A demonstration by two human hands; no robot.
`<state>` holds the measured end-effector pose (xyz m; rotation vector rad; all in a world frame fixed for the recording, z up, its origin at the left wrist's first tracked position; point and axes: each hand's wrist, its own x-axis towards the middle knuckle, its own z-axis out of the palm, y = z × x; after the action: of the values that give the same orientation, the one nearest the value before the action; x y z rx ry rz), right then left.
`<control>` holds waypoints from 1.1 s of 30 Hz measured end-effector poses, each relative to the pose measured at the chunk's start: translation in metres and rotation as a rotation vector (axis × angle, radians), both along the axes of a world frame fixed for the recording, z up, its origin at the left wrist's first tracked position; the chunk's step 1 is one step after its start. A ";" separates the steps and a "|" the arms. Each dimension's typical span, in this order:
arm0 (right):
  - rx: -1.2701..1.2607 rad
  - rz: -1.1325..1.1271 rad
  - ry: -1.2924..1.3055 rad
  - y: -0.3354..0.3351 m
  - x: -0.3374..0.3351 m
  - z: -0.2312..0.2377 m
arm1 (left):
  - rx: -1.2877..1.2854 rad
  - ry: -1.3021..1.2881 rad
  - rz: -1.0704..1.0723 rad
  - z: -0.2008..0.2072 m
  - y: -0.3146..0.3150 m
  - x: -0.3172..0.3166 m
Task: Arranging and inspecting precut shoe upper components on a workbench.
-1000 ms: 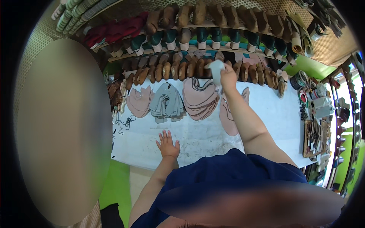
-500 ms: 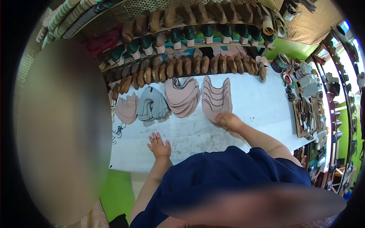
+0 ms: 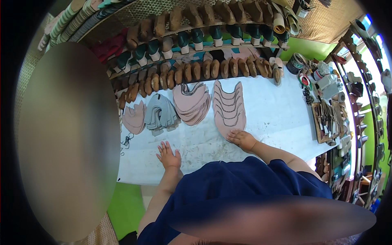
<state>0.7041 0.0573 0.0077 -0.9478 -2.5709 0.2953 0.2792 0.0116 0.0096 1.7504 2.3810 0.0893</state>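
Left hand: spread on the near part of the white tabletop, palm down, fingers and thumb apart, grasping nothing.
Right hand: palm down, fingers stretched out over the near, rounded end of the pink pieces; whether the thumb reaches beneath them cannot be told.
Pink pieces: flat on the tabletop, right of centre, overlapped in steps, curved notches with dark edges facing away from the person.
Weight and stiffness: apparently light and thin, like leather or sheet lining; likely to bend readily, yet firm enough to lie flat and keep an outline.
Slip: layers probably slide over one another under a sideways push, so the stepped spacing looks easier to upset than the material is to tear.
Hold: the rounded near end appears the best place, pressed flat or pinched through all layers; the narrow tips beside the notches would likely fold or curl.
Grey pieces: a fanned pile, well to the left of the right hand.
Second pink pile: between the grey pieces and the fanned set, touching neither hand.
Shoe forms: brown, lined up along the tabletop's far side.
Rack: green-and-white heeled forms in a row, beyond.
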 end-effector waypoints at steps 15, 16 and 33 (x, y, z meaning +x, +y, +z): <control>-0.203 -0.170 0.312 0.130 -0.113 0.051 | -0.035 -0.029 0.019 0.006 0.001 -0.002; -0.201 -0.167 0.313 0.149 -0.127 0.045 | -0.033 -0.027 0.021 0.005 0.003 -0.002; -0.417 -0.601 0.423 0.226 -0.209 0.071 | -0.017 -0.074 -0.011 0.000 0.000 -0.009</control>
<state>0.4951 0.2830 0.0791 -1.5521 -1.7730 0.7725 0.2704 0.0112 0.0094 1.7214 2.3137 0.1297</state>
